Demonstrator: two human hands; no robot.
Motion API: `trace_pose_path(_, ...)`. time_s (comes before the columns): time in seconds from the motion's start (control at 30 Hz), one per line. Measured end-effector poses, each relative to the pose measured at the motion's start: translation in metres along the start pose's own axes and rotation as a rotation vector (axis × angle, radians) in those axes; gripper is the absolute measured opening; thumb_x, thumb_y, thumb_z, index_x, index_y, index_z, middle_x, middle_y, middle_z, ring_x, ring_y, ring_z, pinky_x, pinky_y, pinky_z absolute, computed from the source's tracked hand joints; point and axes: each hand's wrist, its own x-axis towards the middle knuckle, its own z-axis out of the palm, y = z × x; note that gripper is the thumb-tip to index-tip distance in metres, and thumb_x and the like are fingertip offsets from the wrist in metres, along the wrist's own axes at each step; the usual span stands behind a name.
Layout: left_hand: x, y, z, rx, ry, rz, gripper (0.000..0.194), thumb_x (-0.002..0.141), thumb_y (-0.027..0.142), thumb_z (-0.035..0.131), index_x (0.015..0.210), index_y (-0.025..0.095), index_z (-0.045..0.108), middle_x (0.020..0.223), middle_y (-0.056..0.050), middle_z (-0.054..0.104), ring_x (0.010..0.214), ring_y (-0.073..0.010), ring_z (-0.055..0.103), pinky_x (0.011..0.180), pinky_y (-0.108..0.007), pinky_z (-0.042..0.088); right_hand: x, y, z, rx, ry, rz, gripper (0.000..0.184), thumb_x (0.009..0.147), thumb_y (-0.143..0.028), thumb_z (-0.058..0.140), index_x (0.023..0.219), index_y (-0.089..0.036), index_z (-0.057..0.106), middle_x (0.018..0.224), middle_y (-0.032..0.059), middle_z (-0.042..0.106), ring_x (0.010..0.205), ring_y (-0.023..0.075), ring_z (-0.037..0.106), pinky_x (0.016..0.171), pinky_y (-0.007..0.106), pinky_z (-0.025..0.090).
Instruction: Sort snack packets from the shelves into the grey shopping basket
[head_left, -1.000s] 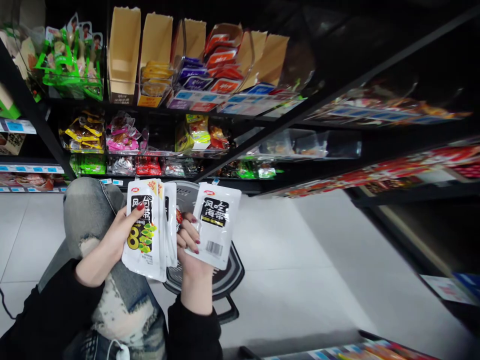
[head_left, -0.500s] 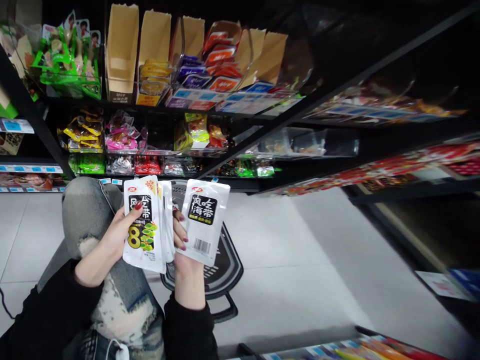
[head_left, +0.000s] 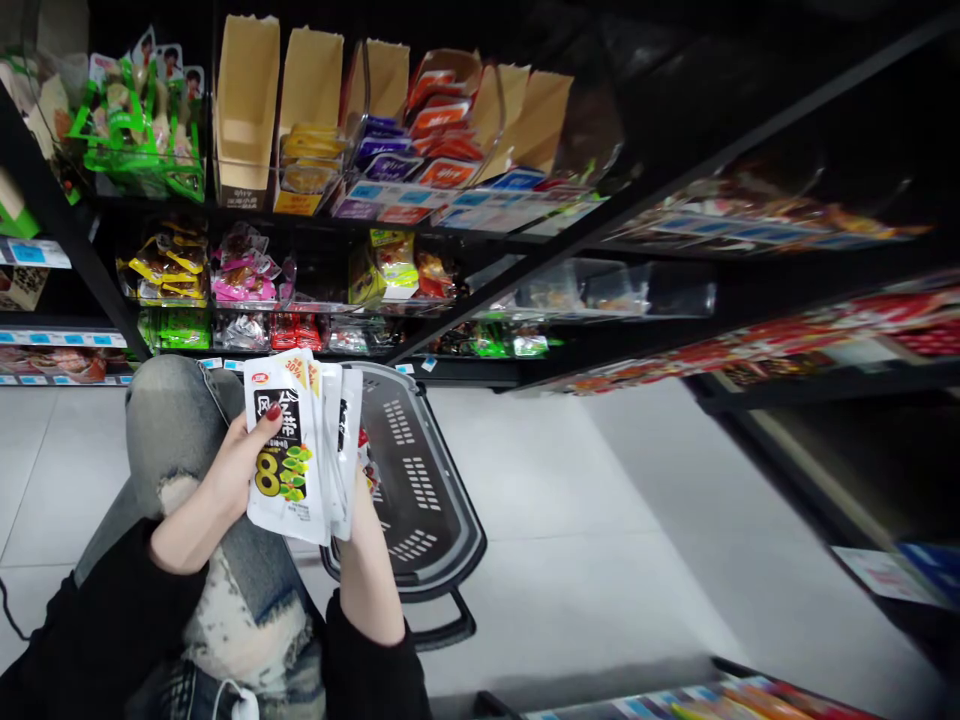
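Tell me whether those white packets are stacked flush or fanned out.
Slightly fanned: the white packets overlap at the left hand, those behind showing staggered edges to the right.

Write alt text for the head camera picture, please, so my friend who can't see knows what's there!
A person's left hand holds a fanned stack of white snack pouches, with the right hand mostly hidden behind them. Below, a dark shopping basket sits on the pale floor, before black shelves of colourful snack packets.

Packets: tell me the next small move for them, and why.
I'd probably square the packets together: their edges look staggered, the left hand has its thumb across the front one, and the right hand is mostly hidden behind them.
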Motion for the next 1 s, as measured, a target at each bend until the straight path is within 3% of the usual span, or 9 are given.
trace_pose_path(0.1,0.001,0.0,0.003,0.006,0.029,0.017,0.04,0.057,0.038,0.082,0.087,0.017,0.066,0.082,-0.005,0.075,0.084,-0.0247,0.07,0.082,-0.036,0.054,0.003,-0.017,-0.009,0.073,0.071,0.111,0.047,0.086,-0.059,0.038,0.099,-0.02,0.061,0.096,0.0086,0.068,0.095,0.0242,0.064,0.08,0.04,0.053)
trace_pose_path(0.2,0.0,0.0,0.006,0.056,0.024,0.03,0.042,0.056,0.04,0.082,0.086,0.016,0.066,0.078,-0.006,0.075,0.077,-0.0244,0.07,0.078,-0.036,0.054,-0.007,-0.032,-0.012,0.21,-0.056,0.08,0.055,0.088,-0.062,0.03,0.113,-0.02,0.056,0.116,0.0099,0.063,0.112,0.0239,0.058,0.094,0.043,0.047)
trace_pose_path(0.33,-0.001,0.001,0.008,0.127,0.019,0.05,0.045,0.056,0.042,0.082,0.09,0.015,0.067,0.079,-0.006,0.075,0.074,-0.0231,0.07,0.073,-0.034,0.054,-0.019,-0.042,-0.003,0.149,-0.097,0.036,0.062,0.078,-0.06,0.055,0.129,-0.025,0.048,0.138,0.0096,0.049,0.13,0.0266,0.042,0.109,0.047,0.033)
trace_pose_path(0.47,0.001,0.003,0.006,0.161,-0.004,0.004,0.041,0.056,0.042,0.081,0.084,0.014,0.069,0.072,-0.005,0.075,0.064,-0.0199,0.068,0.065,-0.029,0.054,-0.02,-0.05,0.0,0.057,-0.207,-0.012,0.081,0.068,-0.046,0.073,0.137,-0.023,0.038,0.136,0.0124,0.05,0.123,0.0289,0.05,0.106,0.048,0.038)
trace_pose_path(0.6,0.002,0.002,0.006,0.153,-0.05,-0.055,0.035,0.055,0.037,0.083,0.079,0.014,0.071,0.07,-0.005,0.074,0.061,-0.0177,0.067,0.061,-0.027,0.053,-0.018,-0.056,-0.005,0.066,-0.258,0.047,0.075,0.074,-0.039,0.07,0.139,-0.023,0.036,0.13,0.0119,0.056,0.114,0.0273,0.057,0.099,0.046,0.046)
trace_pose_path(0.73,0.0,0.001,0.007,0.121,-0.091,-0.04,0.043,0.056,0.042,0.081,0.087,0.014,0.071,0.079,-0.008,0.075,0.068,-0.0214,0.069,0.068,-0.032,0.054,-0.017,-0.054,-0.01,0.12,-0.256,0.029,0.07,0.079,-0.04,0.064,0.141,-0.028,0.035,0.143,0.0069,0.044,0.129,0.0255,0.045,0.108,0.046,0.037)
trace_pose_path(0.83,0.0,0.001,0.008,0.118,-0.1,-0.014,0.051,0.058,0.048,0.079,0.094,0.014,0.07,0.083,-0.01,0.075,0.074,-0.024,0.07,0.073,-0.035,0.054,-0.016,-0.05,-0.011,0.139,-0.218,0.03,0.061,0.081,-0.04,0.061,0.138,-0.029,0.041,0.143,0.005,0.045,0.132,0.0251,0.041,0.111,0.047,0.032)
trace_pose_path(1.0,0.001,0.001,0.009,0.134,-0.057,0.032,0.052,0.056,0.051,0.079,0.092,0.013,0.07,0.08,-0.008,0.075,0.072,-0.0225,0.069,0.069,-0.031,0.053,-0.017,-0.051,-0.009,0.148,-0.105,0.053,0.045,0.081,-0.039,0.061,0.123,-0.025,0.053,0.127,0.0072,0.058,0.117,0.024,0.054,0.102,0.043,0.041)
